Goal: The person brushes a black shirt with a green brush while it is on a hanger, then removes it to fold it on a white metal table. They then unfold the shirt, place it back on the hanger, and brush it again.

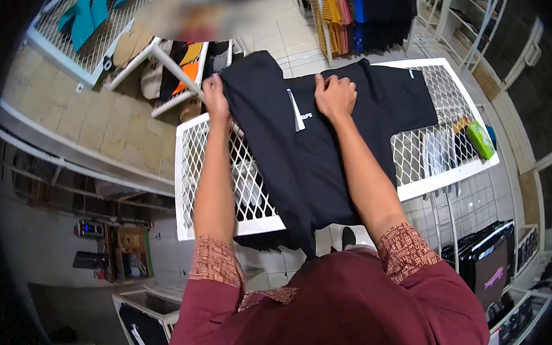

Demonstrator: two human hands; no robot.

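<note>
A black T-shirt (pixel 313 170) with a white tag and small white lettering lies spread over a white mesh table (pixel 188 171). Its lower part hangs over the near edge toward my body. My left hand (pixel 215 99) is closed on the shirt's left edge, near the sleeve. Resting on the upper middle of the shirt is my right hand (pixel 336 98), its thumb apart and its fingers bent against the cloth. The shirt's other sleeve (pixel 412 96) lies out to the right on the mesh.
A green packet (pixel 480 140) sits at the table's right end. Behind stands a rack of hanging shirts (pixel 368 18). Another mesh table (pixel 51 47) with teal cloth is at the upper left. Folded dark clothes (pixel 493 261) stand on a low rack at right.
</note>
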